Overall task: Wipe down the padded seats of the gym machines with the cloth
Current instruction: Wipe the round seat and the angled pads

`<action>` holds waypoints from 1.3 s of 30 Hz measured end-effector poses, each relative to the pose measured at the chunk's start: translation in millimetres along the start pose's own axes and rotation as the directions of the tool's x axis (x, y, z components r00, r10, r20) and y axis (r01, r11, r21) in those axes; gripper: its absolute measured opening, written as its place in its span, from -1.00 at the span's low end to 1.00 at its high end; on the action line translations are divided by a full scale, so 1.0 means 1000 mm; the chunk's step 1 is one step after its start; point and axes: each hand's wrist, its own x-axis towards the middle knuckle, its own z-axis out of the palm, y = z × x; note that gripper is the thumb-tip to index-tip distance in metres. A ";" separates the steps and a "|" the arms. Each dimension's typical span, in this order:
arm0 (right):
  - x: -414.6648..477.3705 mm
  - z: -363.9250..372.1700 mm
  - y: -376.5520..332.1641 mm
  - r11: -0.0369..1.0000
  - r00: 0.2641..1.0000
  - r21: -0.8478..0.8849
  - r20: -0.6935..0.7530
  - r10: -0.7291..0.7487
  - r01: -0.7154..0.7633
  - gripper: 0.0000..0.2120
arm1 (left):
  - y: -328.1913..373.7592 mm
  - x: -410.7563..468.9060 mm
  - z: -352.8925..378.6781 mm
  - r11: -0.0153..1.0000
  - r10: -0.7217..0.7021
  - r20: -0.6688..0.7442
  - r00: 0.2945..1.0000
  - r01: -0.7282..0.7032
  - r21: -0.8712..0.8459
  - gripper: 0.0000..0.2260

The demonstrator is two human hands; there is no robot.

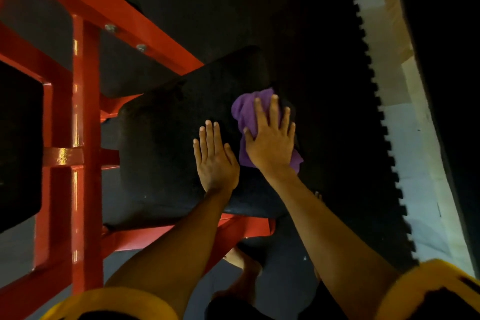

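A black padded seat [166,153] of a red-framed gym machine fills the middle of the view. A crumpled purple cloth [242,112] lies on the seat's right part. My right hand [271,143] presses flat on the cloth with its fingers spread and straight. My left hand [215,158] rests flat on the bare pad just left of the cloth, fingers straight and close together. Part of the cloth is hidden under my right palm.
The red steel frame [85,101] runs along the left and behind the seat, with another black pad [18,143] at the far left. Dark rubber floor mats with a toothed edge [374,101] meet pale tile at the right. My bare foot [244,267] stands below the seat.
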 end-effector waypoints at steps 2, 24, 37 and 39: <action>-0.034 0.010 0.005 0.978 0.981 -0.084 -0.027 -0.192 0.189 -0.31 | -0.004 -0.001 0.004 1.000 0.003 -0.003 1.000 -0.003 -0.011 -0.49; -0.122 0.026 0.029 1.000 0.993 0.006 -0.117 0.026 -0.026 -0.30 | -0.007 -0.001 0.003 0.994 0.104 0.035 0.994 -0.105 0.012 -0.45; -0.183 0.064 0.020 0.999 0.970 -0.018 -0.239 0.034 -0.040 -0.25 | -0.045 -0.035 -0.008 0.908 0.398 0.155 0.904 -0.412 0.077 -0.34; -0.171 0.056 0.028 0.979 0.954 0.114 -0.231 0.190 -0.168 -0.22 | -0.045 -0.038 -0.010 0.909 0.410 0.122 0.904 -0.415 0.025 -0.42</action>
